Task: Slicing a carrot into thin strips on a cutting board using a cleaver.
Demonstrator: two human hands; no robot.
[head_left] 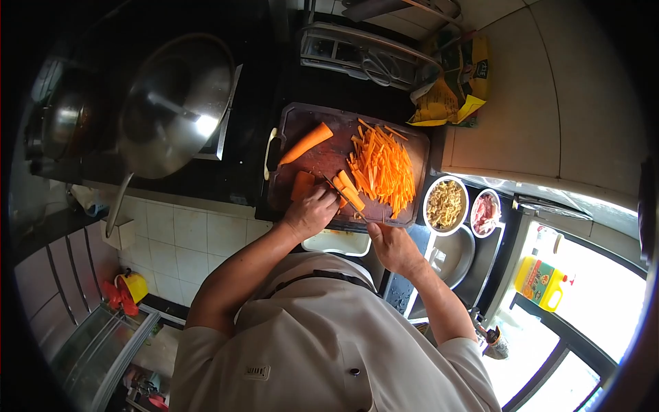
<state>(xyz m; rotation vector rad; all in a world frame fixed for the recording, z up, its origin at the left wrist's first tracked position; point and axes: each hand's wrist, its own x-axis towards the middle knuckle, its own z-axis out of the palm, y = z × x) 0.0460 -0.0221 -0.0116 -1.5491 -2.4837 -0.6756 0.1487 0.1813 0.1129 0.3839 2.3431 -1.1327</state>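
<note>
On a dark cutting board (329, 116) my right hand (395, 247) grips a kitchen knife (344, 197), seen nearly edge-on. Its blade lies against stacked carrot slices (348, 186). My left hand (315, 210) presses on carrot beside the blade; what its fingertips hold is partly hidden. Another flat carrot piece (302, 184) lies just above the left knuckles. A peeled carrot piece (308, 142) rests at the board's upper left. A large heap of carrot strips (383, 170) covers the right part of the board.
Right of the board are a bowl of brownish pieces (445, 204), a bowl of raw meat (485, 212) and a metal basin (455, 260) in the sink. A white tray (337, 243) sits below the board. A large wok (175, 108) stands left, a yellow bag (453, 98) behind.
</note>
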